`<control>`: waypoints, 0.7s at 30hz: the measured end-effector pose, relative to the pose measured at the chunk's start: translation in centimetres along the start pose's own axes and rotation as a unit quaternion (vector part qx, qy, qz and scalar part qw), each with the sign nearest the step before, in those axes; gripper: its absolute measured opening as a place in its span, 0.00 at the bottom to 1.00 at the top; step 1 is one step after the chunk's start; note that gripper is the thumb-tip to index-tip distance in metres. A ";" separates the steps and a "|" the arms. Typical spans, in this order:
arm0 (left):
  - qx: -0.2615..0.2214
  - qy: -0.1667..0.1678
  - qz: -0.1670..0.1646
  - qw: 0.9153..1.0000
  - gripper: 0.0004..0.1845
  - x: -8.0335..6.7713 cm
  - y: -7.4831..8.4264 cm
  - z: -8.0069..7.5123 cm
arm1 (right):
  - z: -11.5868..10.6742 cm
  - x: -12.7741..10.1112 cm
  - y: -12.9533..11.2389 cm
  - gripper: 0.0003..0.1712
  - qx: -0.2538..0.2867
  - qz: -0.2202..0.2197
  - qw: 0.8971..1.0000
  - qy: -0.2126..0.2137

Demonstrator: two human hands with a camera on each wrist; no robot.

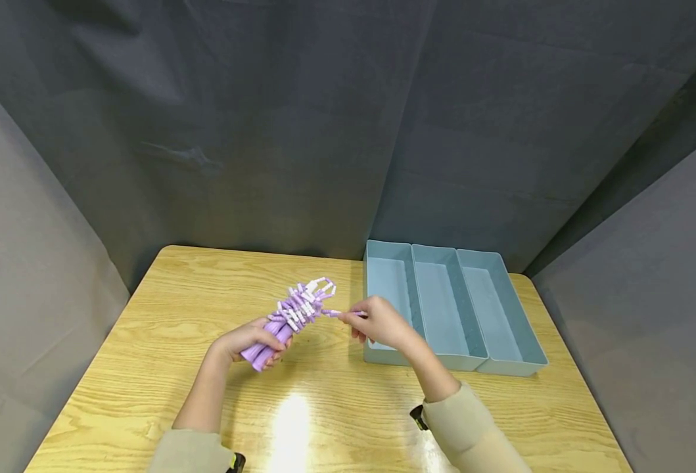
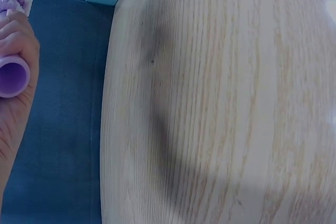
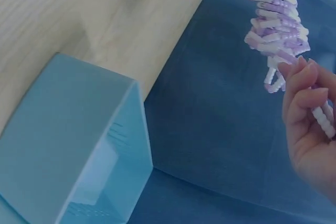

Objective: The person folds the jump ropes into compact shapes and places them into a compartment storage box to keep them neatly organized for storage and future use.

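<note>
- Wooden table with pale yellow grain (image 1: pixel 164 368) filled the lower frame.
- Light blue plastic three-compartment tray (image 1: pixel 504 315) sat right of centre.
- Purple-and-white beaded skipping rope bundle (image 1: pixel 291 315) hung mid-frame above the table.
- Left hand (image 1: pixel 247 340) gripped its purple handles.
- Right hand (image 1: pixel 380 322) pinched a beaded strand.

I see two bare hands, the left hand (image 1: pixel 247 341) and the right hand (image 1: pixel 380 322), with no rings, gloves or watch on either. Both arms wear loose beige sleeves (image 1: pixel 472 430) of soft cloth, pushed back to leave the forearms bare. A small black device with a yellow-green spot (image 1: pixel 236 462) sits at the left cuff, and another black piece (image 1: pixel 418 417) shows at the right cuff.
</note>
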State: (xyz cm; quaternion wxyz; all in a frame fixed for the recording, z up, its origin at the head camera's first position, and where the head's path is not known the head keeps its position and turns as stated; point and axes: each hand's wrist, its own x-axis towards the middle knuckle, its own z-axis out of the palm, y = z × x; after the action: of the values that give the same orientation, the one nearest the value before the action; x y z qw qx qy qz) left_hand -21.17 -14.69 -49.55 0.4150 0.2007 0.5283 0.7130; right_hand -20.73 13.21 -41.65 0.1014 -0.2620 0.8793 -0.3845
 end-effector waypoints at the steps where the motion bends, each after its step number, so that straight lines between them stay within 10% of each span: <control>1: 0.003 0.003 -0.002 1.000 0.05 0.0 0.0 0.0 | -0.1 0.1 -0.2 0.18 -0.009 -0.003 1.000 0.002; 21: 0.036 -0.005 -0.048 0.998 0.04 -0.2 0.0 0.2 | -1.1 2.0 -1.9 0.20 -0.080 -0.045 0.995 -0.046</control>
State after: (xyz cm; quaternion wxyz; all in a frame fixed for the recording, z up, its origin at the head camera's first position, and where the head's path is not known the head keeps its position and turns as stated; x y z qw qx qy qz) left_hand -20.92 -14.74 -49.48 0.4435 0.1935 0.5609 0.6718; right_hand -22.10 11.74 -39.48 0.1029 -0.3260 0.8890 -0.3045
